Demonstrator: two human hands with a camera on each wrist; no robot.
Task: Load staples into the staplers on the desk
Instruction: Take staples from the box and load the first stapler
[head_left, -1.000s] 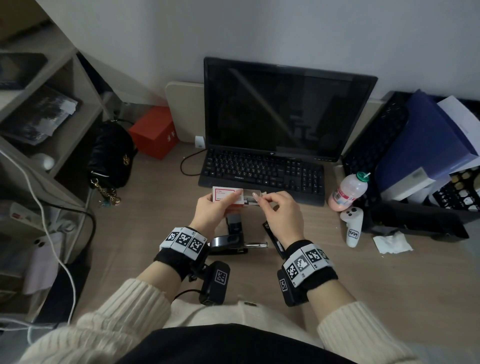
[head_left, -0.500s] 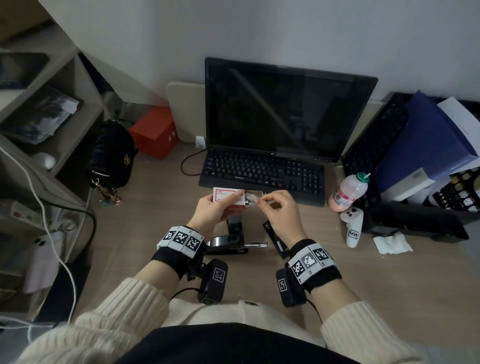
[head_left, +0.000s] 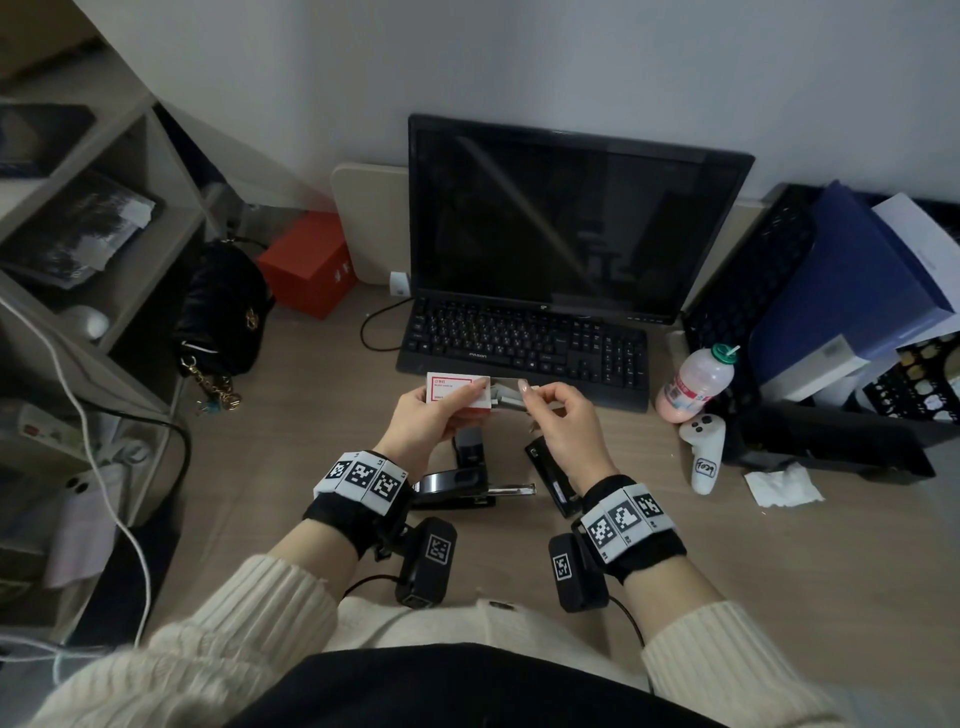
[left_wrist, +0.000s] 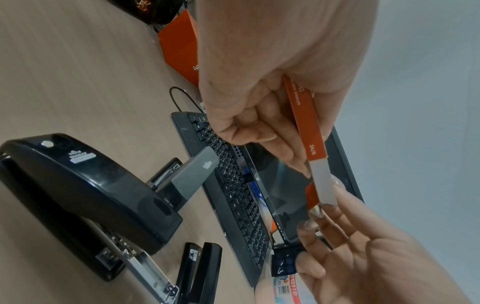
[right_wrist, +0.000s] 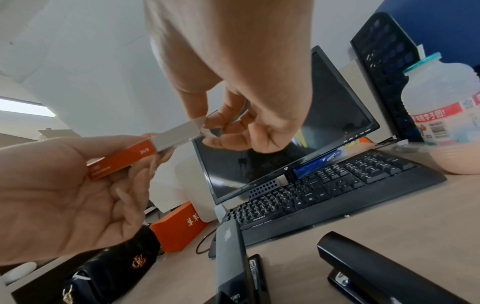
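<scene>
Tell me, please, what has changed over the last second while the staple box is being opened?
Very little: the right hand still pinches the grey inner tray, now perhaps slightly further out. The left hand still holds the staple box; the staplers lie unmoved.

Matt wood-grain desk (head_left: 779, 571), glossy black plastic stapler (left_wrist: 85, 185) — bare metal rail, smooth orange cardboard staple box (right_wrist: 122, 160).

Dim, flat indoor light; wide-angle edge warping; wrist views softly blurred.
</scene>
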